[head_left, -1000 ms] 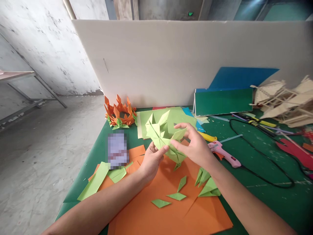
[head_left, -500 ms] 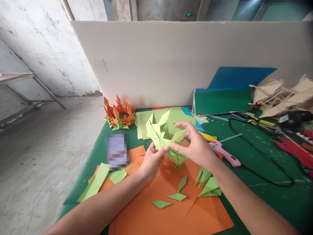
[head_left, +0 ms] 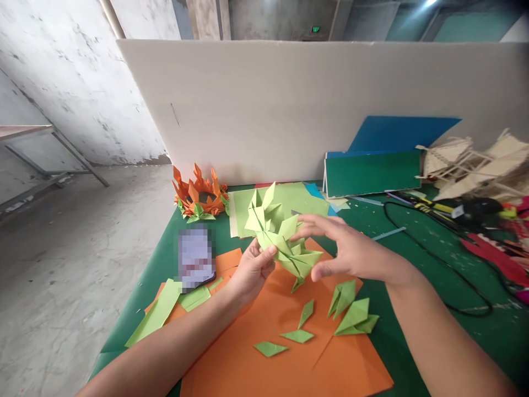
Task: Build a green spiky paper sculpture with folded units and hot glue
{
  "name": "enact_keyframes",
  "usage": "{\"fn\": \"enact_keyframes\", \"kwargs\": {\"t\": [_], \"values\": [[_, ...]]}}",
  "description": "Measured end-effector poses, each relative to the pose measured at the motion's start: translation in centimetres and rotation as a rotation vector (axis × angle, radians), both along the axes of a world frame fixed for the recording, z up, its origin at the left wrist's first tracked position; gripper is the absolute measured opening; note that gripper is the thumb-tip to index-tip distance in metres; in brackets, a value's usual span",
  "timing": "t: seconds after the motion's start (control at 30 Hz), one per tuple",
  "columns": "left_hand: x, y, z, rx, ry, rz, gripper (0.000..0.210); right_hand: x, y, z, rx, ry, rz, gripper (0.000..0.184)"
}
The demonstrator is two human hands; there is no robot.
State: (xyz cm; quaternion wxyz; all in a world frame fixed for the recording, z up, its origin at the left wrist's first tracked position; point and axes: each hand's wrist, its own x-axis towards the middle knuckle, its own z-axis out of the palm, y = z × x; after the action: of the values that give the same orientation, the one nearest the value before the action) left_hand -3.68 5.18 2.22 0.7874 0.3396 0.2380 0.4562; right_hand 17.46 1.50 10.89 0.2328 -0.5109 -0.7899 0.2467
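A light-green folded-paper piece (head_left: 285,242) with several pointed petals is held up over the orange sheets. My left hand (head_left: 258,270) pinches its lower left side between thumb and fingers. At its right side, my right hand (head_left: 351,248) is spread, thumb away from the fingers. Its fingertips are close to the petals; whether they touch cannot be made out. Below lie small green paper diamonds (head_left: 270,348) and folded green paper pieces (head_left: 356,318) on the orange paper (head_left: 248,366).
An orange folded-paper crown (head_left: 200,201) stands at the back left, behind a pixelated phone-like object (head_left: 196,258). Green strips (head_left: 155,314) lie left. Black cable (head_left: 438,270), a glue stick (head_left: 388,234) and tools are on the right. A pale board (head_left: 264,110) stands behind.
The green folded piece has turned and tilted in my left hand. My right hand has loosened from its right petal, with thumb dropping lower and fingers spreading. The view shifted slightly.
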Motion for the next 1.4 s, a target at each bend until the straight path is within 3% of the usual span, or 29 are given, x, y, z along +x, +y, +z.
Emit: {"fn": "enact_keyframes", "kwargs": {"t": [0.1,0.23,0.33,0.47,0.67,0.87,1.0,1.2,1.4], "values": [[-0.1,0.3,0.1,-0.02,-0.012,-0.006,0.032,0.7,0.2,-0.1,0.049,-0.183,0.033,0.071],[-0.4,0.7,0.3,-0.061,-0.026,-0.01,0.034,0.6,0.7,-0.7,0.195,-0.261,0.012,0.028],[-1.0,1.4,0.1,-0.109,-0.056,-0.035,0.032,0.9,1.2,-1.0,0.302,-0.34,-0.018,0.009],[-1.6,2.5,-0.3,-0.154,-0.072,-0.044,0.025,1.8,1.3,-1.0,0.398,-0.41,-0.085,0.011],[-1.7,3.4,-0.8,-0.151,-0.081,-0.071,0.025,1.6,0.9,-0.5,0.391,-0.479,-0.121,0.018],[-1.3,3.4,-1.1,-0.139,-0.074,-0.008,0.018,0.8,0.8,-0.3,0.453,-0.494,-0.134,0.021],[-1.0,3.0,-1.1,-0.146,-0.011,0.052,0.029,0.3,0.9,-0.4,0.471,-0.5,-0.131,0.02],[-0.8,2.7,-1.2,-0.069,0.108,0.172,0.056,-0.4,1.4,-1.6,0.469,-0.565,-0.095,0.017],[-0.6,2.6,-1.5,-0.01,0.171,0.234,0.045,-1.5,2.2,-3.4,0.43,-0.62,-0.079,0.012]]}}
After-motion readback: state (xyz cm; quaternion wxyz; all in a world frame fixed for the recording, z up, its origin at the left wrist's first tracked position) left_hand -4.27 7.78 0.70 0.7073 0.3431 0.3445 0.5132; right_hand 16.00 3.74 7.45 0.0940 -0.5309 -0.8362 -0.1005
